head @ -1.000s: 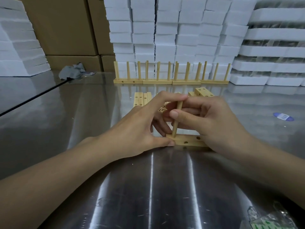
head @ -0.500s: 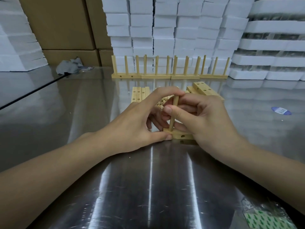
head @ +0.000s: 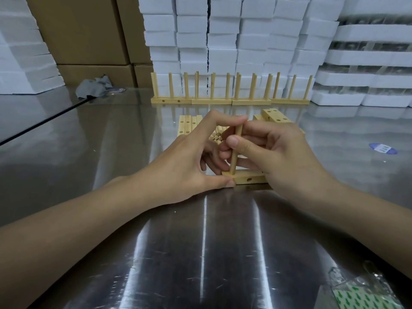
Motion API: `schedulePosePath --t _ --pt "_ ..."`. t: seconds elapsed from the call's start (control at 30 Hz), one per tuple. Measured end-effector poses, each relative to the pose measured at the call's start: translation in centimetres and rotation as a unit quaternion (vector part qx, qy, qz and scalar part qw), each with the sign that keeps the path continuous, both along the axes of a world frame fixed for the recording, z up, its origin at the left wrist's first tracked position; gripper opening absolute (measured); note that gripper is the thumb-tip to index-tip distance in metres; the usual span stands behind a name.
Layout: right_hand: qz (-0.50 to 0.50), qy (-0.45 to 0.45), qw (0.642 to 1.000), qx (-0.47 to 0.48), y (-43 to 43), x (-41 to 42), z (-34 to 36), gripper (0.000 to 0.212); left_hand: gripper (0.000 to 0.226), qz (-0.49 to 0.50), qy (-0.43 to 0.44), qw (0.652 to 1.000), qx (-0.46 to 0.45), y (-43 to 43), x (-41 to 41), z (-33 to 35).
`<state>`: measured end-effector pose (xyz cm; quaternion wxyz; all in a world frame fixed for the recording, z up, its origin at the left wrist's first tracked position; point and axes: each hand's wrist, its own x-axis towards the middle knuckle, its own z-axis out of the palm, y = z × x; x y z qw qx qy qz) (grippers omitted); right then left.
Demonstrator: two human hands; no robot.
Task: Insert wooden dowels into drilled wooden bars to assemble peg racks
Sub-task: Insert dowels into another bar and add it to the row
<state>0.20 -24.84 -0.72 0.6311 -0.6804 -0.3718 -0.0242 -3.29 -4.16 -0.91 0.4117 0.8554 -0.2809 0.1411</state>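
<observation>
A drilled wooden bar (head: 249,179) lies on the steel table (head: 133,253) in front of me. A wooden dowel (head: 235,155) stands upright in the hole at the bar's left end. My right hand (head: 281,159) pinches the dowel between thumb and fingers. My left hand (head: 189,161) holds the bar's left end with its thumb, and its forefinger reaches over the dowel's top. Behind the hands lie loose dowels (head: 217,136), a stack of drilled bars (head: 188,126) at the left and more bars (head: 274,117) at the right.
Several finished peg racks (head: 229,90) stand in a row at the table's back. White foam blocks (head: 223,34) and cardboard boxes (head: 84,32) are stacked behind. A grey rag (head: 93,88) lies back left, a blue label (head: 382,148) right, a green-dotted sheet (head: 361,297) front right.
The hands keep the same hold on dowel and bar; the view has dipped slightly. The dowel stands a little lower in the bar's end hole.
</observation>
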Motion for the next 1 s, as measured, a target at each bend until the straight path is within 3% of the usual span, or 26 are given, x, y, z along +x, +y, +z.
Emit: schedulePosePath --t 0.2,0.37,0.53,0.63,0.77,0.9,1.0 --pt "-0.011 0.02 1.0 0.006 0.3 -0.5 0.0 0.009 0.089 -0.023 0.025 0.999 -0.016 0.1 -0.1 0.2" --pt "-0.063 -0.032 0.997 -0.018 0.6 -0.8 -0.3 0.009 0.089 -0.032 0.033 0.999 -0.019 0.1 -0.3 0.4" --pt "-0.029 0.009 0.999 0.017 0.1 -0.9 0.1 0.008 0.107 0.0 0.048 0.999 -0.006 0.1 -0.6 0.4" --pt "-0.034 0.047 0.994 0.087 -0.6 -0.6 1.8 0.011 0.1 0.0 0.055 0.992 -0.112 0.5 -0.5 1.4" --pt "-0.06 0.02 0.988 0.142 -1.8 -0.3 4.9 0.016 0.071 0.011 0.103 0.936 -0.337 0.0 -0.9 3.7" --pt "-0.092 -0.103 0.99 0.021 -2.3 -1.2 5.3 0.013 0.043 0.029 0.113 0.896 -0.428 -1.0 -2.0 4.6" --pt "-0.173 -0.255 0.934 -0.179 -1.9 -1.6 4.1 0.015 0.03 0.046 0.106 0.894 -0.433 -1.7 -2.5 4.3"
